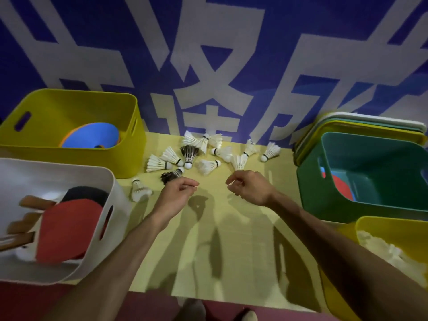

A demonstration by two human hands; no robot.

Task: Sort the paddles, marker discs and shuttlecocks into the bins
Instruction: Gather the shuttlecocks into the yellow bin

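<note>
Both hands hover over the middle of the yellow tabletop (pixel 231 251), apart from each other, fingers curled with thumb near forefinger. I cannot tell whether either pinches anything. The left hand (pixel 178 193) sits just below a dark shuttlecock (pixel 172 176) lying on its side; contact is unclear. The right hand (pixel 250 188) is just below a white shuttlecock (pixel 239 162). Above the hands, toward the back edge, a loose cluster of white shuttlecocks (pixel 215 151) lies scattered, with a second dark one (pixel 188 156) standing among them. A lone white one (pixel 139 191) lies left of the left hand, just beside the white bin (pixel 115 193). That bin, at lower left, holds paddles (pixel 67 228), red and black faces with wooden handles. The yellow bin (pixel 129 158) at upper left holds a blue disc (pixel 92 135). At right, the green bin (pixel 310 188) holds red and blue discs (pixel 340 186), with stacked lids (pixel 370 121) behind it. A second yellow bin (pixel 393 225) at lower right holds white shuttlecocks (pixel 389 249). A blue wall (pixel 92 31) with large pale characters fills the top.
</note>
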